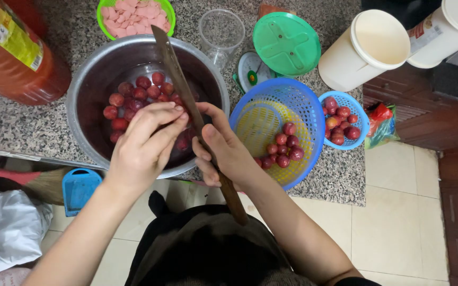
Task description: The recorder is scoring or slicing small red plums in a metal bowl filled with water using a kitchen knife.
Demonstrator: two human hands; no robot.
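Observation:
My right hand (223, 151) grips a long knife (178, 79) by its wooden handle, the blade pointing away over a steel bowl (88, 100). My left hand (147, 140) is curled right beside the blade, fingers closed around something small that I cannot see clearly, likely a red plum. Inside the steel bowl lie several red plums (133, 98). Both hands hover over the bowl's near rim.
A blue basket (298, 100) with a yellow strainer holds several plums, a smaller blue basket (353, 132) more. Behind: a green bowl of pink pieces (133, 16), a clear cup (221, 32), a green lid (287, 42), white buckets (367, 50), an orange jug (17, 53).

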